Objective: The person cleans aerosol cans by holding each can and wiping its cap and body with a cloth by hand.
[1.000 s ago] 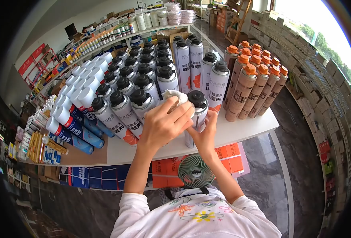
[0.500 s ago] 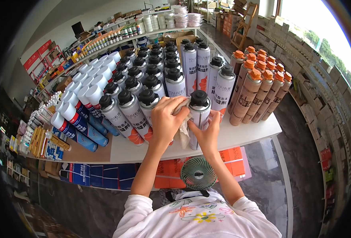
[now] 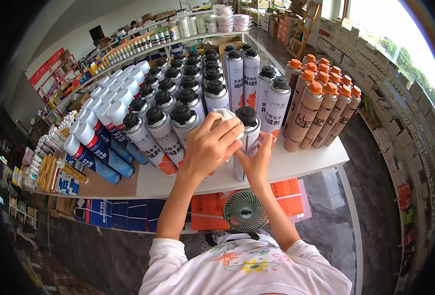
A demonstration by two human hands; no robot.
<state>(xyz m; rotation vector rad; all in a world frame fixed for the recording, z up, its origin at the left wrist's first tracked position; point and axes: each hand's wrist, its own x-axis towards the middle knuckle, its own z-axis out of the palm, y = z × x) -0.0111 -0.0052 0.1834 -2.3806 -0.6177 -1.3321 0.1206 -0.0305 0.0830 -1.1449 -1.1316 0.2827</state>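
Observation:
A grey-white spray foam can (image 3: 251, 140) with a black cap stands upright near the front edge of the white table (image 3: 296, 162). My right hand (image 3: 256, 160) grips it low on its right side, fingers wrapped around the body. My left hand (image 3: 212, 142) is closed on a bunched, pale cloth (image 3: 226, 116) and holds it beside the can's upper left side. Whether the cloth touches the can, I cannot tell. Just left of my left hand stands a matching can (image 3: 185, 127), one of several in rows.
Cans with orange caps (image 3: 315, 105) crowd the table's right end, blue cans with white caps (image 3: 102, 155) its left part. Two grey-white cans (image 3: 276, 105) stand right behind the held one. Below the front edge are a green fan (image 3: 245, 210) and orange boxes (image 3: 207, 209).
My left hand has lifted slightly, and the cloth that hung down along the can is now bunched higher, near the cap. My right hand stays on the can.

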